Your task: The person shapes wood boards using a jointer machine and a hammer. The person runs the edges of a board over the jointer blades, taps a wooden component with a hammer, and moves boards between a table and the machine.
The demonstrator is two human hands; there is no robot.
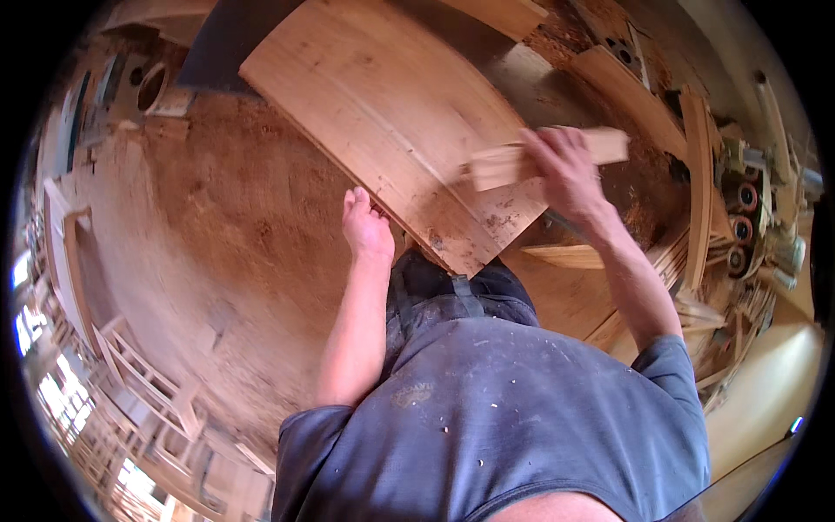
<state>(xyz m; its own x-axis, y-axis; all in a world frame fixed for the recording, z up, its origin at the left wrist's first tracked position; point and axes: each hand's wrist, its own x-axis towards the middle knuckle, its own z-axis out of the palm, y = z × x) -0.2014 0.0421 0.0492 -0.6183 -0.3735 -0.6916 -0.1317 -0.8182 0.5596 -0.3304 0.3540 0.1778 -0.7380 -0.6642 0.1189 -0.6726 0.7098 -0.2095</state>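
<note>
A wide, flat wooden panel (365, 96) lies slantwise in front of me, its near corner close to my waist. My left hand (369, 230) grips the panel's left edge, the thumb side up and the other fingers partly hidden beneath. Over the near right part of the panel, my right hand (571, 174) is closed on a short, pale wooden block (504, 166), which sticks out on both sides of the hand. Hand and block are slightly blurred. Whether the block touches the panel I cannot tell. Dust and small chips dot the panel's near end.
A dark metal surface (228, 43) shows beyond the panel's far left edge. Long boards (696, 191) lean at the right, beside a machine part with several round rollers (742, 230). Sawdust covers the floor (243, 200) to the left. Wooden frames (148, 374) stand at the lower left.
</note>
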